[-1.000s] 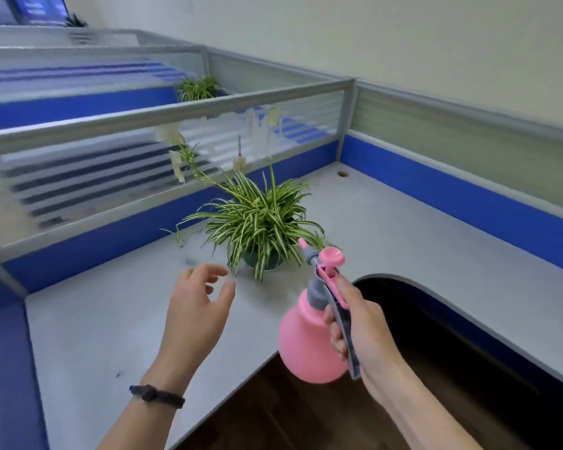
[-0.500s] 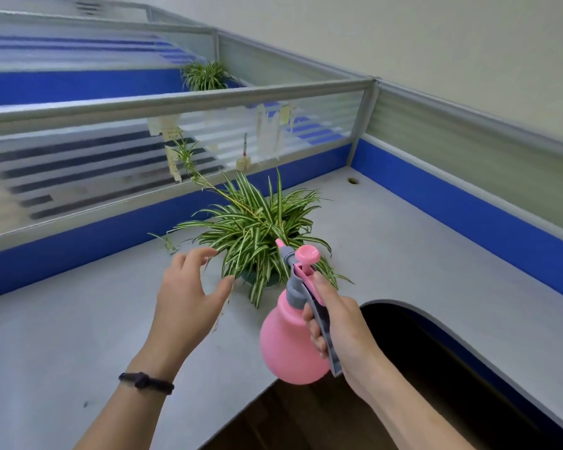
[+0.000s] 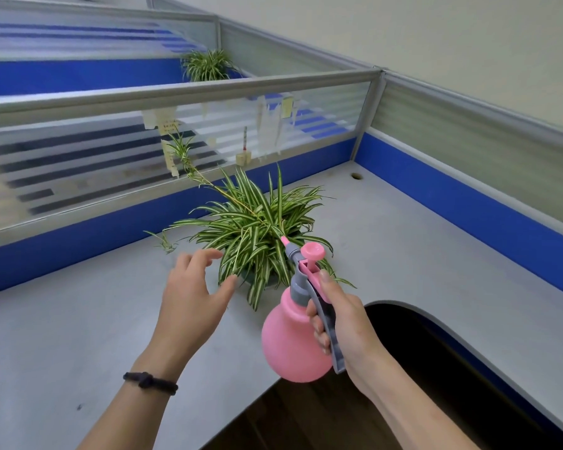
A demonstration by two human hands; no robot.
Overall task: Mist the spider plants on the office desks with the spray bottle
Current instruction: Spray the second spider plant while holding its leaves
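A potted spider plant with striped green-white leaves stands on the grey desk, a long runner rising to the upper left. My right hand grips the pink spray bottle by its grey handle, thumb on top, nozzle pointing into the foliage from the front right. My left hand is open, fingers spread, its thumb and fingertips touching the plant's lower left leaves. A second spider plant sits on a farther desk behind the partition.
A frosted glass partition with blue base and paper notes runs behind the plant. A blue-banded partition lines the right side. The desk has a curved cut-out at the front right and a cable hole in the corner.
My view and both hands have moved closer to the plant. My left hand now reaches the lower leaves, and the bottle's nozzle has come right up to the foliage.
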